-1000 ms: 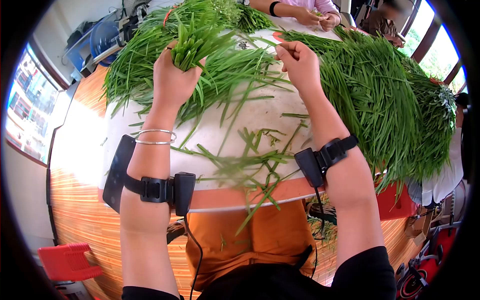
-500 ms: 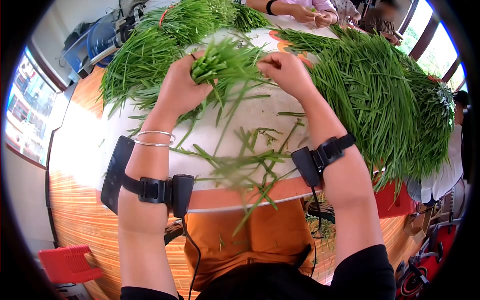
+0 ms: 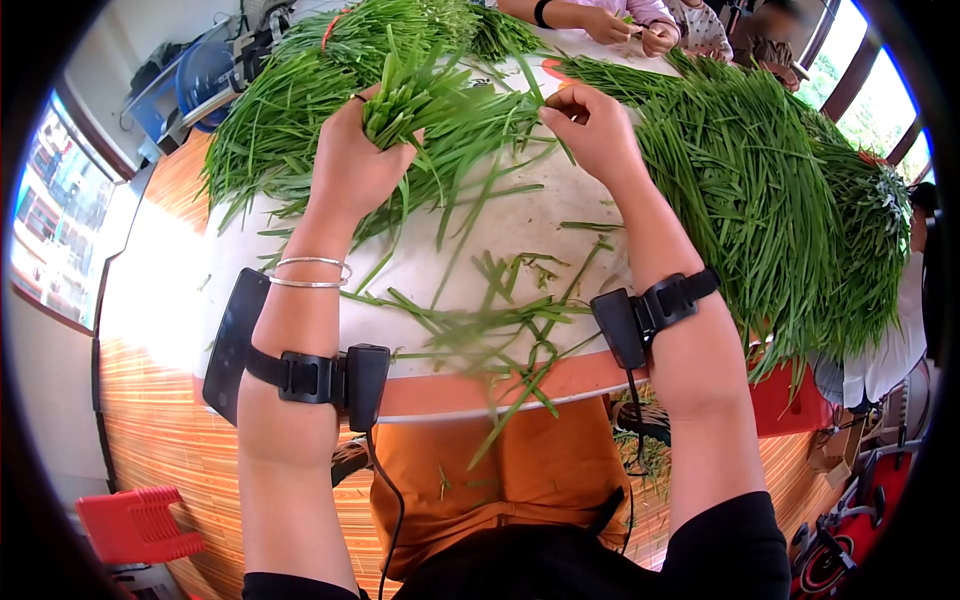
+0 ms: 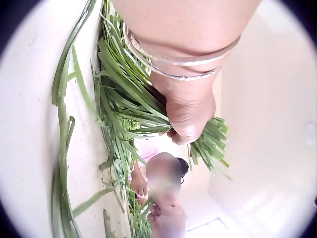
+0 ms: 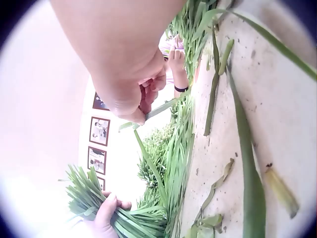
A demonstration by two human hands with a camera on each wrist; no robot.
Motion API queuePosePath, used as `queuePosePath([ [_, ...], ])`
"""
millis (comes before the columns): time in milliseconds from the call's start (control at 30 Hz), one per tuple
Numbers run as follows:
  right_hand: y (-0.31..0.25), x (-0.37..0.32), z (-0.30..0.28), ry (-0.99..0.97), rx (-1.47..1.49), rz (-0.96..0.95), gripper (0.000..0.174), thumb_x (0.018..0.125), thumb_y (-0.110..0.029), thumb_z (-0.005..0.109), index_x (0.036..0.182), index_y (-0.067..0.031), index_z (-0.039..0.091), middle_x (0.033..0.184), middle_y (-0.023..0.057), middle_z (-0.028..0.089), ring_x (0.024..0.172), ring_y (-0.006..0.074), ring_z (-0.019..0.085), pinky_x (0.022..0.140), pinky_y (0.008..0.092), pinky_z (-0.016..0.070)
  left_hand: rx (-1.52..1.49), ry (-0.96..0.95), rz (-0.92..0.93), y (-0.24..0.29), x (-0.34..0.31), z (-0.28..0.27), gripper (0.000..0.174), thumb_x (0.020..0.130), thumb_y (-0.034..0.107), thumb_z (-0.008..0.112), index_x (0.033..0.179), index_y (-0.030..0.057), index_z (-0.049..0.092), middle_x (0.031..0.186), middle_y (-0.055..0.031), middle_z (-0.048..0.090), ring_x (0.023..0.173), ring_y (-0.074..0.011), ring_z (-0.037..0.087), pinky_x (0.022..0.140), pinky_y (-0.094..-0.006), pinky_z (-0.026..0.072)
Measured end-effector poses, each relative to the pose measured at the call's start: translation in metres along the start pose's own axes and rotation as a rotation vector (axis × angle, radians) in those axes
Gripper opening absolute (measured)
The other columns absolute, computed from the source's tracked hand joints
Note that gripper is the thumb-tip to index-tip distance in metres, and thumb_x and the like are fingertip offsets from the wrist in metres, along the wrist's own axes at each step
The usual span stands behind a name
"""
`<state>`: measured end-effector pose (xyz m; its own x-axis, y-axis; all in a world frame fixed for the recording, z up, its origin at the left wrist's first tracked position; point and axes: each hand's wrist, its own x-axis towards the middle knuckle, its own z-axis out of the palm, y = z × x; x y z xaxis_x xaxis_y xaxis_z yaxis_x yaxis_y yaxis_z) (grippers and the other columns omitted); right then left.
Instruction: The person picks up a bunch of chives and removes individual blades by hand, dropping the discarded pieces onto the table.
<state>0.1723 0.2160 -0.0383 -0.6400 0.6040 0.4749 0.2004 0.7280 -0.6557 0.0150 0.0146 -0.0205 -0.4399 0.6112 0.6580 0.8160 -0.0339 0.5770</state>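
Note:
My left hand (image 3: 365, 165) grips a bundle of long green leafy stalks (image 3: 400, 105) above the table, their cut ends sticking up past the thumb. In the left wrist view the fingers of my left hand (image 4: 188, 111) wrap round the bundle (image 4: 133, 94), with leaves trailing toward the tabletop. Across from it, my right hand (image 3: 595, 135) pinches a green leaf (image 3: 532, 85) between thumb and fingertips. The right wrist view shows that leaf (image 5: 161, 107) in the pinch of my right hand (image 5: 131, 91), apart from the bundle's cut ends (image 5: 84, 191).
A large pile of green stalks (image 3: 740, 190) covers the table's right side, and another (image 3: 290, 120) lies at the back left. Loose leaves (image 3: 500, 320) are scattered on the white table (image 3: 420, 365). Another person's hands (image 3: 630, 35) work at the far side. A red stool (image 3: 140, 525) stands at lower left.
Over the last second my right hand moved left toward the bundle, then back right, and a leaf now shows in its fingers. My left hand tilted the bundle rightward and back, still gripping it.

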Motion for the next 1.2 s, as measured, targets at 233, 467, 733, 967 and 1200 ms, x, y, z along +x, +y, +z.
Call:
queuePosePath([
  [233,0.009,0.001,0.008,-0.014,0.098,-0.016,0.024,0.080,-0.021,0.062,0.092,-0.0004,0.063,0.076,0.0055,0.064,0.068,0.0119,0.058,0.063,0.0277,0.0464,0.020,-0.011,0.048,0.001,0.001,-0.001,0.028,0.071,0.011,0.065,0.096,0.0010,0.061,0.079,-0.0109,0.066,0.070,-0.0205,0.062,0.067,-0.0293,0.0478],
  [467,-0.018,-0.008,0.002,-0.256,0.248,0.134,0.019,0.087,-0.012,0.054,0.099,0.0012,0.060,0.074,0.0015,0.060,0.063,0.0067,0.053,0.055,0.0203,0.0429,-0.098,-0.101,0.069,-0.002,-0.004,0.004,0.037,0.072,0.005,0.068,0.107,0.0047,0.057,0.096,-0.0087,0.065,0.085,-0.0220,0.063,0.079,-0.0310,0.0476],
  [733,-0.031,-0.015,0.015,-0.400,0.492,-0.019,0.017,0.079,-0.008,0.061,0.095,-0.0032,0.064,0.073,0.0009,0.062,0.063,0.0055,0.054,0.057,0.0233,0.0437,-0.003,-0.557,-0.007,0.011,-0.005,0.003,0.043,0.071,0.001,0.067,0.112,0.0049,0.055,0.093,-0.0046,0.064,0.084,-0.0092,0.058,0.078,-0.0239,0.0462],
  [967,-0.010,-0.007,0.003,-0.247,0.059,-0.027,0.018,0.078,-0.008,0.066,0.093,0.0013,0.064,0.074,0.0017,0.061,0.066,0.0083,0.054,0.062,0.0233,0.0451,-0.246,-0.079,-0.085,-0.001,-0.004,0.001,0.029,0.073,0.006,0.063,0.101,0.0001,0.058,0.084,-0.0094,0.066,0.075,-0.0147,0.062,0.070,-0.0264,0.0478],
  [1200,-0.001,-0.010,0.016,-0.427,-0.193,-0.173,0.022,0.071,-0.013,0.068,0.090,-0.0033,0.065,0.070,0.0084,0.059,0.064,0.0186,0.055,0.064,0.0294,0.0456,0.330,0.542,0.472,-0.008,0.016,-0.024,0.039,0.075,0.009,0.065,0.111,0.0052,0.054,0.092,-0.0084,0.066,0.080,-0.0194,0.065,0.072,-0.0292,0.0506],
])
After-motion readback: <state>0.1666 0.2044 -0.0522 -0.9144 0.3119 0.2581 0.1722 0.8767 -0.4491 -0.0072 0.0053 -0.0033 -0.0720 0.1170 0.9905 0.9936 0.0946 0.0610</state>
